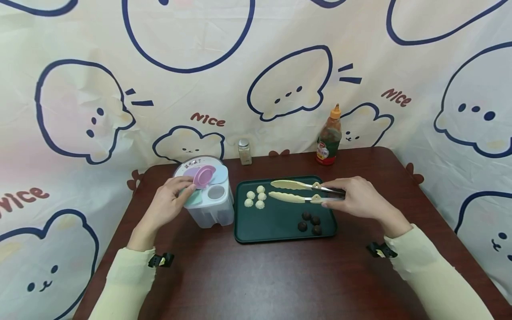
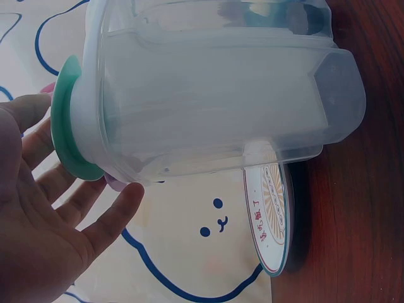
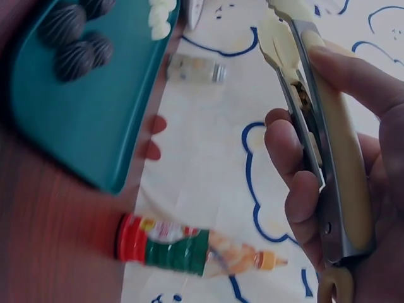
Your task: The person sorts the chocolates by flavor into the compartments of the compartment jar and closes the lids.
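Across the near part of the brown table [image 1: 256, 284], we see bare wood; just beyond lies a dark green tray [image 1: 276, 226], with four dark ridged pieces [image 1: 302, 226] toward its near right. Left of it stands a clear container [image 1: 212, 215] with coloured lids. Our left hand [image 1: 166, 202] is at its top, fingers spread and mostly straight, tips at the edge of the raised pink lid [image 1: 204, 176]; we cannot tell whether thumb and forefinger pinch it. Our right hand [image 1: 362, 195] grips the tongs [image 1: 290, 197], thumb on one arm, fingers round the other; their tips stand apart over the tray, near five white pieces [image 1: 262, 196]. Behind the container leans a round plate [image 2: 271, 221]; a small shaker [image 1: 245, 155] and a sauce bottle [image 1: 330, 135] stand near the printed cloth [image 1: 224, 98].
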The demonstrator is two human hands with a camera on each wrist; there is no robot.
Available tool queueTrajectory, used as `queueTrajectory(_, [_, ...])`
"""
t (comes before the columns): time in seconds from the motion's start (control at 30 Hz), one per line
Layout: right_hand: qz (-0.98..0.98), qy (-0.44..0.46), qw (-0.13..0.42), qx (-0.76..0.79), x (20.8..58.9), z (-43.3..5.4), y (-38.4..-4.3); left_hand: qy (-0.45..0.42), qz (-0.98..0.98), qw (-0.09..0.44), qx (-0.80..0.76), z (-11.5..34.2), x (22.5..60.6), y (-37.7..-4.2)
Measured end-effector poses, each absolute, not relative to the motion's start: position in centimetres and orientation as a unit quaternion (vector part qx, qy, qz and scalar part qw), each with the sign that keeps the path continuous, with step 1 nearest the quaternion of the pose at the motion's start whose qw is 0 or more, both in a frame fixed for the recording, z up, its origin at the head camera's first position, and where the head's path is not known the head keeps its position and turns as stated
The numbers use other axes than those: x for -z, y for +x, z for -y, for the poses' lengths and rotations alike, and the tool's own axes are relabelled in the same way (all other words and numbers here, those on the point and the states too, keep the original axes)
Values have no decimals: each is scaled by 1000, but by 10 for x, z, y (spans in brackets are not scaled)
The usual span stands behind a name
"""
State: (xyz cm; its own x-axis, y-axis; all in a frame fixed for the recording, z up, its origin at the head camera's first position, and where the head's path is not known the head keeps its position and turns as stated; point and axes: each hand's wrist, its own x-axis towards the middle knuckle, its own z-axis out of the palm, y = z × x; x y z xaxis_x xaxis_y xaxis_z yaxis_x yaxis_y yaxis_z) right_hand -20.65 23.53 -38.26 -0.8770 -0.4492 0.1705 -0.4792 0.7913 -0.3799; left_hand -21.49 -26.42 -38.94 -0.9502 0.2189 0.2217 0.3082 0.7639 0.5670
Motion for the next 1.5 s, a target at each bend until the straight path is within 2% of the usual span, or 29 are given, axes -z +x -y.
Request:
queueTrajectory(0.8, [961,214,-2,-177,420,-297,-205,-149,934,85,313,266,391,-217])
queueTrajectory(1.5, [964,221,-41,-141,431,-310,-205,-148,935,82,313,265,391,-217])
